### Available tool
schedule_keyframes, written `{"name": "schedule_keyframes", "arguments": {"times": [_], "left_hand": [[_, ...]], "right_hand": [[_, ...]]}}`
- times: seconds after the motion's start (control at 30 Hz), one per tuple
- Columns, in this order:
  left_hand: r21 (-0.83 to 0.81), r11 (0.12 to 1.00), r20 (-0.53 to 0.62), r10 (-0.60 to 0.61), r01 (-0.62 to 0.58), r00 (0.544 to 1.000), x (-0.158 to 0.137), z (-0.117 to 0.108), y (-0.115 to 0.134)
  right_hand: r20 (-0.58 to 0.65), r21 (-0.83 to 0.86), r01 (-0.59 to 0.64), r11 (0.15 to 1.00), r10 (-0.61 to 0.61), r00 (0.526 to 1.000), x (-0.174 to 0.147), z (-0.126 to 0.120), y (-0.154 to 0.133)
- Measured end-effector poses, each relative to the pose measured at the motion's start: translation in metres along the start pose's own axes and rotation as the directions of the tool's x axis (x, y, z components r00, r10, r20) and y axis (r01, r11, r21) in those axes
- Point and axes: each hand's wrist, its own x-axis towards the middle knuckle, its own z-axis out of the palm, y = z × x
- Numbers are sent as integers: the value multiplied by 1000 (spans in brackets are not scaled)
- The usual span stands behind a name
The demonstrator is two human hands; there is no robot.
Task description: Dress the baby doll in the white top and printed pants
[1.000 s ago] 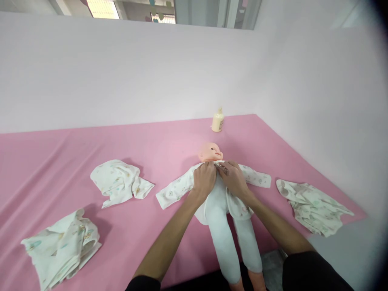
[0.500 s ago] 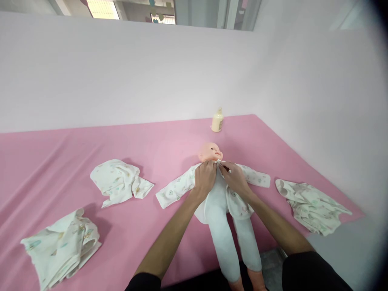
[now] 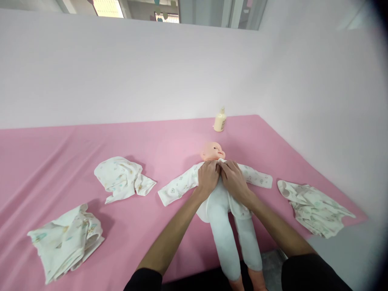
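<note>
A baby doll (image 3: pixel 210 151) lies on its back on the pink-covered table, its head toward the wall and its feet toward me. It wears a white patterned baby shirt (image 3: pixel 177 188) with both sleeves spread out, and pale leggings (image 3: pixel 222 238). At the doll's chest, just below the chin, my left hand (image 3: pixel 208 176) is closed on the shirt's front edge. Beside it my right hand (image 3: pixel 233 178) pinches the other front edge near the collar. The two hands almost touch, and the fingertips hide the spot they grip.
A cream pump bottle (image 3: pixel 220 121) stands behind the doll's head near the wall. Crumpled white printed baby clothes lie to the left, one farther back (image 3: pixel 123 178) and one nearer (image 3: pixel 69 240). Another printed garment (image 3: pixel 315 204) lies at the table's right edge.
My right hand has shifted slightly, its fingers now flatter and closer to my left hand at the collar. The view has moved a little; the doll stays in place.
</note>
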Motion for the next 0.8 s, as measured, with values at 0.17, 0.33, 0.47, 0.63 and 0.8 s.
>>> {"name": "schedule_keyframes", "arguments": {"times": [0.17, 0.33, 0.47, 0.63, 0.8], "left_hand": [[-70, 995, -1, -68, 67, 998, 0, 0, 2], [-22, 994, -12, -108, 108, 994, -2, -2, 7], [60, 993, -9, -97, 97, 995, -4, -3, 10], [34, 995, -34, -89, 90, 995, -3, -2, 8], [36, 997, -34, -70, 71, 997, 0, 1, 3]], "right_hand": [[-6, -64, 34, 997, -35, 999, -2, 1, -5], [-23, 14, -52, 999, 53, 998, 0, 1, 0], [17, 74, -175, 982, 174, 985, 6, -1, 7], [93, 175, -289, 941, 277, 956, 12, -5, 6], [126, 292, -316, 903, 292, 948, 16, -13, 4]]}}
